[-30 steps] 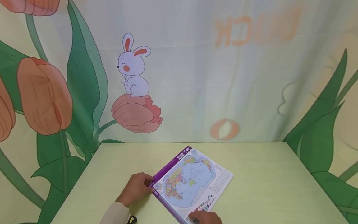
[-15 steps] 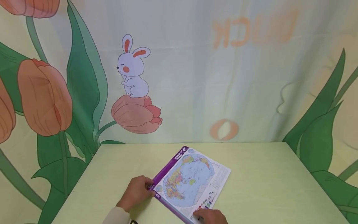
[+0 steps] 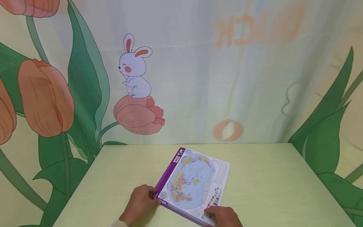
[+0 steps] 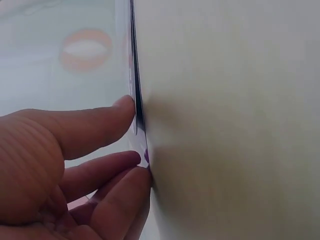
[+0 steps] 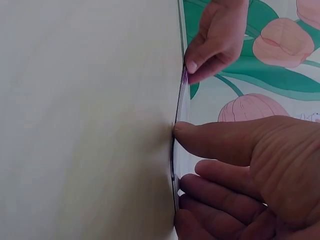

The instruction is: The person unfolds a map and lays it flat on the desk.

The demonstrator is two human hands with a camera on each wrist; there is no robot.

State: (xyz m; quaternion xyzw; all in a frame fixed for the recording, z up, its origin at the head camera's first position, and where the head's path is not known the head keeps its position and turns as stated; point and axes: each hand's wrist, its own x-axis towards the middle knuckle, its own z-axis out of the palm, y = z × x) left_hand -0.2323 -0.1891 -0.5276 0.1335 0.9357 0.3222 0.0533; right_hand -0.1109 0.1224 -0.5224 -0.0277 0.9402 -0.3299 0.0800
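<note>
A world map sheet [image 3: 195, 179] with a purple border lies at an angle on the table in the head view. My left hand [image 3: 141, 201] pinches its left corner, thumb and fingers at the edge. In the left wrist view, the left thumb [image 4: 100, 127] and curled fingers meet the map's thin dark edge [image 4: 136, 75]. My right hand [image 3: 225, 216] holds the near right corner, by the printed legend. The right wrist view has the right thumb [image 5: 215, 140] on the map's edge, the other fingers curled beside it.
The pale yellow-green table [image 3: 269, 189] extends on both sides of the map. Behind it hangs a curtain [image 3: 184, 78] printed with tulips, leaves and a white rabbit.
The map has turned counterclockwise on the table. The right hand has moved to the right and slightly up with its corner; the left hand has shifted slightly toward me.
</note>
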